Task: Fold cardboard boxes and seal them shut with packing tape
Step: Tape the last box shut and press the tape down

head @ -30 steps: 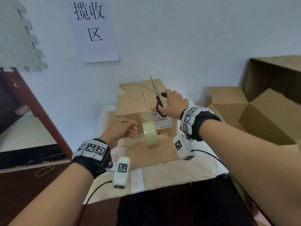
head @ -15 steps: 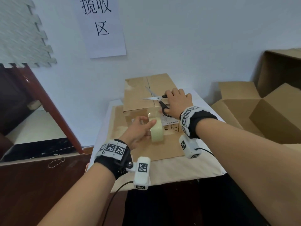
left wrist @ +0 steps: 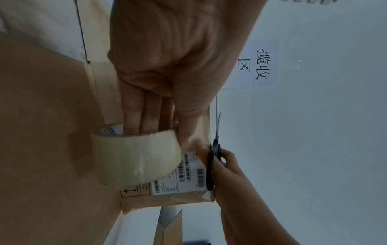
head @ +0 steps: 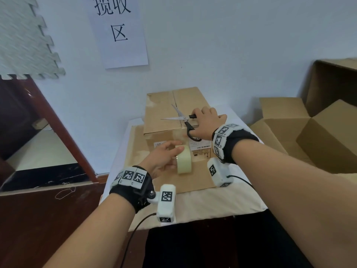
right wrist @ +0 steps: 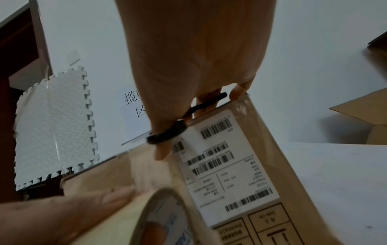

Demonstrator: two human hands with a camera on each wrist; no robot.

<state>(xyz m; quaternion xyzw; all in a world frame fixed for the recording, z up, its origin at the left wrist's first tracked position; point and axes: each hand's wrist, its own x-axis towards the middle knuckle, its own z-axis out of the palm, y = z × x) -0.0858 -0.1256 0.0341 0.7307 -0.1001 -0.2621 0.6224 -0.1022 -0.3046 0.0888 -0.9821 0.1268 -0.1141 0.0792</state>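
A closed cardboard box [head: 164, 113] with a white shipping label [right wrist: 228, 167] on its near side stands on a flat cardboard sheet [head: 193, 176]. My left hand [head: 164, 157] holds a roll of clear packing tape [head: 184, 159] in front of the box, fingers through its core [left wrist: 136, 122] and thumb on its rim. My right hand [head: 206, 122] rests on the box top near the front edge, thumb and fingers through the black handles of scissors [head: 181, 118]. The blades lie spread on the lid over the centre seam.
The box stands on a small table with a cream cloth [head: 212, 202]. Open cardboard boxes [head: 309, 136] crowd the right side. A dark wooden cabinet [head: 38, 209] stands to the left. A white wall with a paper sign [head: 119, 29] rises just behind the box.
My right hand lowered the scissors from above the box onto its lid. My left hand moved right and took the tape roll, fingers going into its core.
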